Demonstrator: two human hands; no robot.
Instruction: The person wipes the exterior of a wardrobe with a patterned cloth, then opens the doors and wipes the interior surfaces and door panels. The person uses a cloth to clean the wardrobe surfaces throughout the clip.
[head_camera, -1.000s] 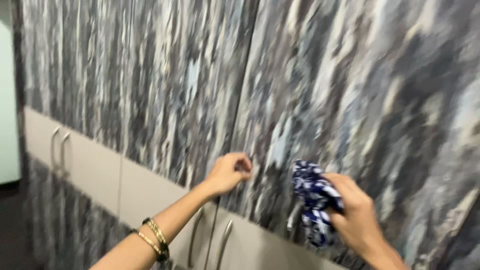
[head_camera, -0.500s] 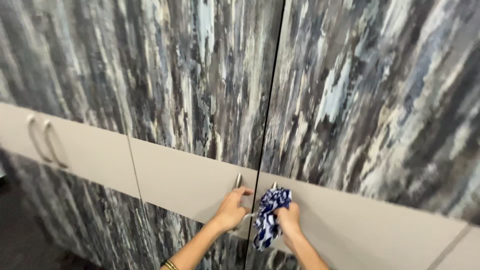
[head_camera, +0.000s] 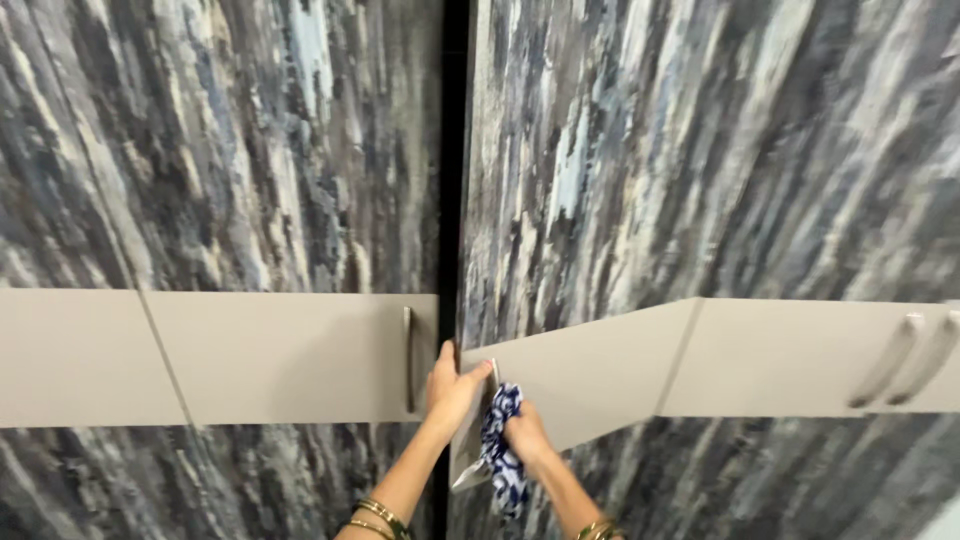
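Swung ajar since half a second before — right-hand wardrobe door (head_camera: 640, 200), a dark gap now beside its neighbour.

Gripped at the door's edge by the left hand (head_camera: 452, 385), fingers curled round it just beside the slim metal handle (head_camera: 492, 372). Clenched in the right hand (head_camera: 524, 432) — a blue-and-white patterned cloth (head_camera: 500, 450), crumpled, hanging below the fist against the beige band (head_camera: 590, 380). Streaked grey-blue marbled panels above and below. Gold bangles (head_camera: 380, 516) at the left wrist.
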